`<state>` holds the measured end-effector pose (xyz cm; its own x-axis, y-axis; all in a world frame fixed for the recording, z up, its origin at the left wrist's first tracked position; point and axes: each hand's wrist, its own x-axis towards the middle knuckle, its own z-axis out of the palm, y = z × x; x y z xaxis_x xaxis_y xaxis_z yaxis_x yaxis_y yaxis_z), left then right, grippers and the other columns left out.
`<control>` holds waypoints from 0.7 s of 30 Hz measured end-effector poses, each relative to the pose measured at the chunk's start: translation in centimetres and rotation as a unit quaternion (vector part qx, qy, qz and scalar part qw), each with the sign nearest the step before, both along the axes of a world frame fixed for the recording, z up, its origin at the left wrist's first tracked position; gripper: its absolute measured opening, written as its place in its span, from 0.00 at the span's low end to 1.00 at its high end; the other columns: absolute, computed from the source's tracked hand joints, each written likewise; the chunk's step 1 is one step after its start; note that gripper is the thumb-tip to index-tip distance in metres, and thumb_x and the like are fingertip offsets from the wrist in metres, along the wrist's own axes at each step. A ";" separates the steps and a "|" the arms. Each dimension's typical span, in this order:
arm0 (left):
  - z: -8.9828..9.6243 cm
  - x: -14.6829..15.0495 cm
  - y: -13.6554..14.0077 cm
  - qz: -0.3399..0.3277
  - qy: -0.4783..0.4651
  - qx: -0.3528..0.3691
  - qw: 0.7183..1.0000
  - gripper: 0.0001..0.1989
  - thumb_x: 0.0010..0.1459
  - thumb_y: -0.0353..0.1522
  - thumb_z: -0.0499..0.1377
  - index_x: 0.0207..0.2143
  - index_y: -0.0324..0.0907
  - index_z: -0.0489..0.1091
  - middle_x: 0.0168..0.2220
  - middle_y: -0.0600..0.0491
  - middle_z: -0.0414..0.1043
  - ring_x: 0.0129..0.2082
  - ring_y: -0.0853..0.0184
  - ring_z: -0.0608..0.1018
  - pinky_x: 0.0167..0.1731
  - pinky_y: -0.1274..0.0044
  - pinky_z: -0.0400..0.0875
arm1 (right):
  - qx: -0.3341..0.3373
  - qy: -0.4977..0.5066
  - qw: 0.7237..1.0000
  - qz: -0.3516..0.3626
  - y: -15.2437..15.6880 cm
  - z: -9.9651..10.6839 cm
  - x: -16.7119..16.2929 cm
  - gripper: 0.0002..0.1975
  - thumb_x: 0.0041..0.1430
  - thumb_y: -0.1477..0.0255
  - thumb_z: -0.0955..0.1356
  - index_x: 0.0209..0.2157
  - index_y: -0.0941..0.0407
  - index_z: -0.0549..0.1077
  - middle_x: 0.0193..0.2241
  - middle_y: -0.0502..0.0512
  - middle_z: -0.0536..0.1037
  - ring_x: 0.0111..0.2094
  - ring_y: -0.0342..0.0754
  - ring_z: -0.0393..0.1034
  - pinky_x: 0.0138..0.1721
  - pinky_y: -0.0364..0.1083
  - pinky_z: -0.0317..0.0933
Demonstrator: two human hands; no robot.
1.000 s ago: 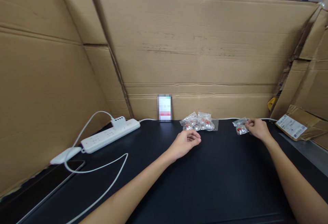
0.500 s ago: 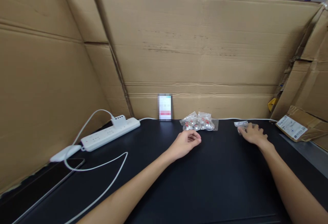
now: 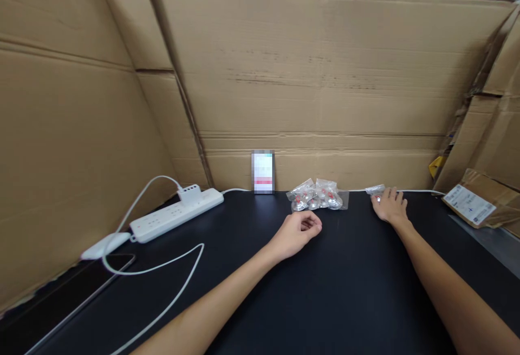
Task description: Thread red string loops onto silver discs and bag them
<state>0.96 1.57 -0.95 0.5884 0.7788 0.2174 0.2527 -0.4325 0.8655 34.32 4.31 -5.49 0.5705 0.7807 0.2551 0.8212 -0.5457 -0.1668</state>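
My left hand [image 3: 298, 233] rests on the black table with fingers loosely curled toward the thumb, and nothing shows in its hollow. Just beyond it lies a group of small clear plastic bags [image 3: 319, 195] holding shiny silvery pieces with red marks. Farther right, my right hand [image 3: 390, 206] lies palm down with spread fingers over another clear plastic bag [image 3: 374, 189]. Most of that bag is hidden under the palm; its upper edge and a bit of red show.
A phone [image 3: 263, 173] leans against the cardboard wall [image 3: 325, 100]. On the left are a white power strip [image 3: 174, 215], a looping white cable [image 3: 179, 284] and a dark flat device [image 3: 73, 301]. A labelled cardboard package [image 3: 471, 203] stands at the right.
My right hand has shifted left and slightly forward, and the bag beneath it has moved a little left. The left hand keeps nearly the same place, its fingers slightly more curled.
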 end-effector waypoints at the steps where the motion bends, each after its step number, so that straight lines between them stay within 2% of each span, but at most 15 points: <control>1: 0.0 0.0 0.0 0.000 0.001 0.001 1.000 0.08 0.55 0.35 0.60 0.33 0.39 0.73 0.33 0.50 0.76 0.34 0.65 0.77 0.37 0.75 0.71 | 0.005 0.003 1.000 0.002 0.3 -0.1 0.1 0.37 0.65 0.58 0.54 0.64 0.73 0.50 0.66 0.77 0.46 0.66 0.71 0.39 0.62 0.63 0.38; 7: 0.0 0.0 0.0 0.001 0.000 -0.001 1.000 0.07 0.54 0.35 0.60 0.33 0.40 0.74 0.33 0.50 0.77 0.34 0.65 0.77 0.38 0.74 0.70 | 0.032 0.012 0.999 0.015 1.5 -0.2 0.7 0.41 0.63 0.57 0.57 0.63 0.78 0.47 0.64 0.87 0.45 0.66 0.72 0.40 0.62 0.60 0.41; 13: 0.0 0.0 0.1 0.003 -0.006 -0.009 1.000 0.07 0.54 0.35 0.60 0.32 0.40 0.74 0.32 0.51 0.76 0.33 0.65 0.77 0.36 0.76 0.70 | 0.082 0.010 0.996 0.016 0.6 0.5 0.9 0.44 0.61 0.54 0.58 0.63 0.78 0.45 0.63 0.87 0.46 0.66 0.70 0.41 0.61 0.59 0.43; 17: 0.1 0.0 0.1 -0.001 -0.009 -0.014 1.000 0.08 0.55 0.35 0.61 0.32 0.39 0.74 0.32 0.50 0.76 0.33 0.65 0.77 0.36 0.75 0.70 | 0.128 -0.002 0.992 -0.011 -0.6 1.3 0.5 0.39 0.63 0.58 0.57 0.61 0.80 0.49 0.61 0.90 0.49 0.64 0.71 0.46 0.60 0.59 0.45; 21: 0.2 0.0 0.1 -0.003 -0.012 -0.009 1.000 0.08 0.55 0.35 0.60 0.32 0.39 0.74 0.32 0.50 0.76 0.33 0.65 0.77 0.36 0.75 0.70 | 0.147 -0.018 0.989 0.003 -1.5 1.7 -0.2 0.35 0.62 0.63 0.59 0.59 0.79 0.54 0.60 0.88 0.53 0.62 0.71 0.50 0.59 0.59 0.47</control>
<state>0.98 1.64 -0.78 0.5886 0.7785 0.2181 0.2287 -0.4191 0.8787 34.10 2.82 -3.80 0.5521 0.6730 0.4922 0.8329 -0.4728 -0.2878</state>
